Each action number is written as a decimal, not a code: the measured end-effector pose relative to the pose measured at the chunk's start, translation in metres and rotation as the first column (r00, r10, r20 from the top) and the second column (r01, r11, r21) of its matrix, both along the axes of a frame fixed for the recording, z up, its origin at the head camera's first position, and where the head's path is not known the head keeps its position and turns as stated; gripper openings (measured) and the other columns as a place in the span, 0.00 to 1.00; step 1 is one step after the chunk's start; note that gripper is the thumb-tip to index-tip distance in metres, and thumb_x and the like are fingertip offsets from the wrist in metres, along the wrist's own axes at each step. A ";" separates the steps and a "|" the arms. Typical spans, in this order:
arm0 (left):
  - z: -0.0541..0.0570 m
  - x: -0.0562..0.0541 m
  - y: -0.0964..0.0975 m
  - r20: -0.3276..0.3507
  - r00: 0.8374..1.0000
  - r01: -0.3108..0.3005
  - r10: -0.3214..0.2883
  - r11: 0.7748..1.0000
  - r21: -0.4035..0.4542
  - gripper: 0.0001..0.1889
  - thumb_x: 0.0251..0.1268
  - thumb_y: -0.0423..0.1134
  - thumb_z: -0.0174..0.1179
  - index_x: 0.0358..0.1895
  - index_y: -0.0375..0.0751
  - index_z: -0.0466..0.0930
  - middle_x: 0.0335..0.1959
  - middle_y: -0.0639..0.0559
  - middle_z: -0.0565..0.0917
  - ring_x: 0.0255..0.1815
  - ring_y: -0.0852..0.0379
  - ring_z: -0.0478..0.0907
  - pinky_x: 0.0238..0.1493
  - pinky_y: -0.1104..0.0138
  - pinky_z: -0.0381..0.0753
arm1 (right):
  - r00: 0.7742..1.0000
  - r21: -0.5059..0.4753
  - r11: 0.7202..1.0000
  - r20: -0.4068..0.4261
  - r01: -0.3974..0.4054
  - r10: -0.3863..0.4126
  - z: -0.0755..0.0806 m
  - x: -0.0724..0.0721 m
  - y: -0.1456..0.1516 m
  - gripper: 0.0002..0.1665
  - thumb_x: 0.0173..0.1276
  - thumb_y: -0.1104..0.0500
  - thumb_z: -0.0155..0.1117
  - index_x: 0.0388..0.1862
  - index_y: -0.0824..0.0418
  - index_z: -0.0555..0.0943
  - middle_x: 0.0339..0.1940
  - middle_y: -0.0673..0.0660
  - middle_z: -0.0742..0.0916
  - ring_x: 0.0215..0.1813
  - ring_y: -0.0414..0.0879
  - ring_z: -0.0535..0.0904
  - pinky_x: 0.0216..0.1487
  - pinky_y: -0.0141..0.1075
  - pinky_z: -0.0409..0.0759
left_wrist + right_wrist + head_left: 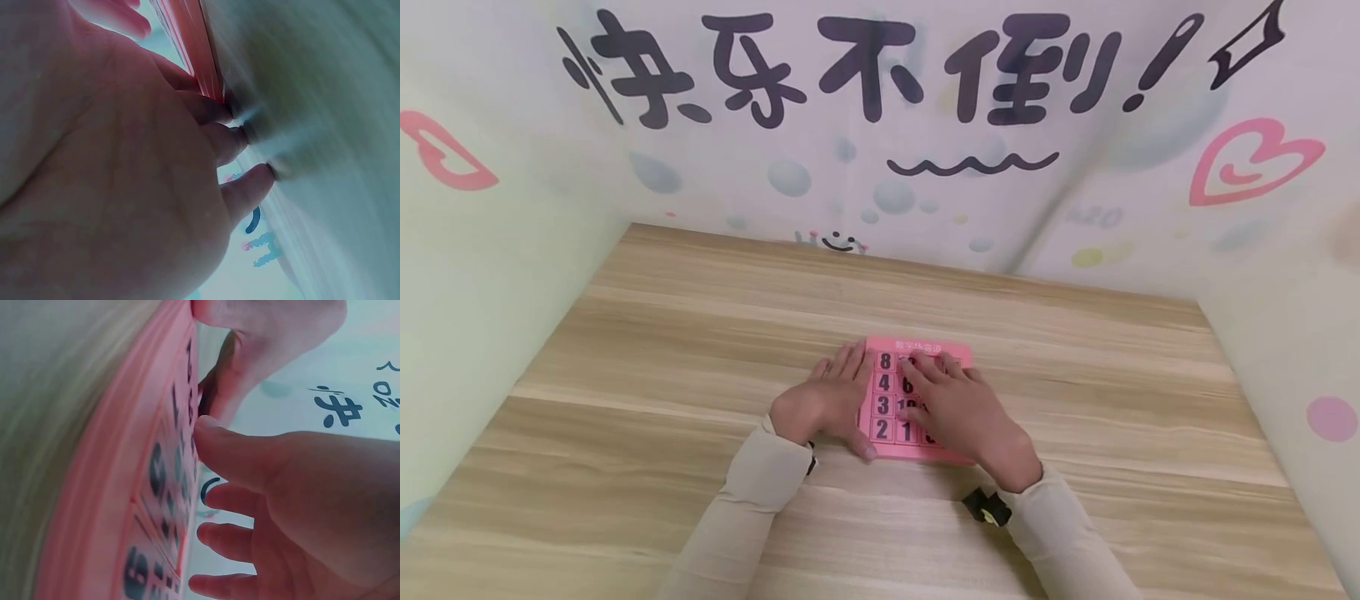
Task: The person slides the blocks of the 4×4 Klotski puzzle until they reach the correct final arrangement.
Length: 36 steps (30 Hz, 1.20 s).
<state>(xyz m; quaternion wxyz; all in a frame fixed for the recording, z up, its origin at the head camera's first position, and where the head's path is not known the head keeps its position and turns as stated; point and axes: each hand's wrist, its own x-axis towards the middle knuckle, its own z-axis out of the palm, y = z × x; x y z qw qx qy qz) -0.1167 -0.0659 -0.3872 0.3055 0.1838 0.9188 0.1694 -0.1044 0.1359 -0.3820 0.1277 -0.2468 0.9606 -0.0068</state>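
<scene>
A pink sliding number puzzle (884,395) lies flat on the table, its square tiles printed with black numerals such as 8, 4, 3 and 2 down the left column. Along its left side rests my left hand (826,403), thumb by the near left corner. In the left wrist view, extended fingers (247,190) reach the tabletop beside the puzzle's pink edge (199,47). My right hand (964,410) spreads over the tiles, covering much of the right columns. The right wrist view shows its thumb (240,450) at the tile face, other fingers slightly bent.
The wood-grain table (700,333) surrounds the puzzle. A printed white backdrop (820,208) with large black characters rises behind it, and pale walls stand at both sides. A black strap piece (987,506) sits at my right wrist.
</scene>
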 end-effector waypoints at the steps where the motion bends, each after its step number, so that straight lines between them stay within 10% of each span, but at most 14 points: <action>1: 0.000 0.000 0.000 0.001 1.000 0.001 -0.001 1.000 -0.004 0.73 0.41 0.59 0.78 0.80 0.38 0.30 0.81 0.43 0.28 0.82 0.45 0.25 0.81 0.50 0.34 | 1.000 0.005 1.000 0.000 -0.001 0.001 0.000 0.000 -0.001 0.42 0.73 0.34 0.52 0.80 0.49 0.59 0.80 0.54 0.62 0.80 0.61 0.55 0.74 0.62 0.58; 36: -0.001 -0.002 0.001 0.008 1.000 0.003 -0.003 1.000 -0.011 0.73 0.41 0.59 0.78 0.80 0.38 0.30 0.81 0.43 0.28 0.82 0.45 0.25 0.81 0.51 0.32 | 0.997 0.040 0.999 0.069 0.021 -0.024 0.004 -0.003 0.006 0.40 0.75 0.35 0.49 0.79 0.50 0.60 0.81 0.56 0.61 0.80 0.61 0.53 0.75 0.62 0.56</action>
